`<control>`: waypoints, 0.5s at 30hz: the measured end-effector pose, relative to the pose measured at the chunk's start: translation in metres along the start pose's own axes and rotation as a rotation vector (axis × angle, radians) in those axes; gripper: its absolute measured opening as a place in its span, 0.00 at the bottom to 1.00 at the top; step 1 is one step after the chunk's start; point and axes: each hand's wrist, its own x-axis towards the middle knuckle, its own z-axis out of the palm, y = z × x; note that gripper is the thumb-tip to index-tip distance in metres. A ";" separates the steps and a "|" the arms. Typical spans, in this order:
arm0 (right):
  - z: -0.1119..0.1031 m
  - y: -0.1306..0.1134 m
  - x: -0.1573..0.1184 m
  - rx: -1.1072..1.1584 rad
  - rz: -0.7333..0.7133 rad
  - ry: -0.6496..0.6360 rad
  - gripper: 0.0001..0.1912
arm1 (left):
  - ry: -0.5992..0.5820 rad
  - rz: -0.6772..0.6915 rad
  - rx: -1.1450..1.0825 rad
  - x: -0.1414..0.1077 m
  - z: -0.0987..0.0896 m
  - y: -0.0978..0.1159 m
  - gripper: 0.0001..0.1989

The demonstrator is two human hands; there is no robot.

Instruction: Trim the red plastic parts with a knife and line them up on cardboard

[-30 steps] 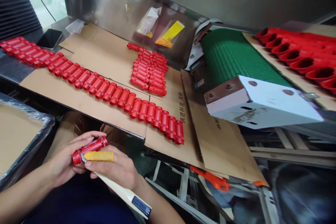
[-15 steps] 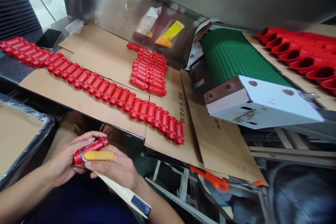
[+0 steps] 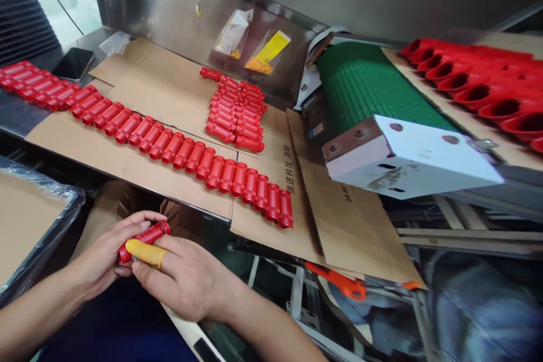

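Left hand: closed, fingers curled around a red plastic tube, at lower left of centre. Right hand: closed over a cream utility knife, handle running toward the bottom edge, blade too small to make out; yellow finger cot on one finger, lying against the tube. Nearby, a tray lined with clear plastic at lower left. Above the hands, a flattened cardboard sheet on a steel bench, bearing a long diagonal row of red tubes from the left edge to centre, plus a tight stacked block of red tubes at centre. Black phone at upper left. Two plastic bags with yellow contents against a stainless steel panel. Green conveyor belt at upper right, ending in a white metal housing. Larger red moulded parts on cardboard at the far upper right. Orange-handled tool below the cardboard's lower edge.
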 end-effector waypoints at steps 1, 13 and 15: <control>-0.003 -0.001 0.003 -0.055 -0.037 -0.011 0.12 | 0.016 0.013 0.001 0.000 0.001 0.001 0.21; -0.005 -0.009 -0.030 0.421 0.433 0.519 0.06 | -0.002 0.189 -0.064 -0.005 -0.003 0.003 0.29; 0.002 -0.005 -0.032 0.275 0.446 0.582 0.08 | 0.017 0.299 -0.011 -0.008 -0.003 0.000 0.25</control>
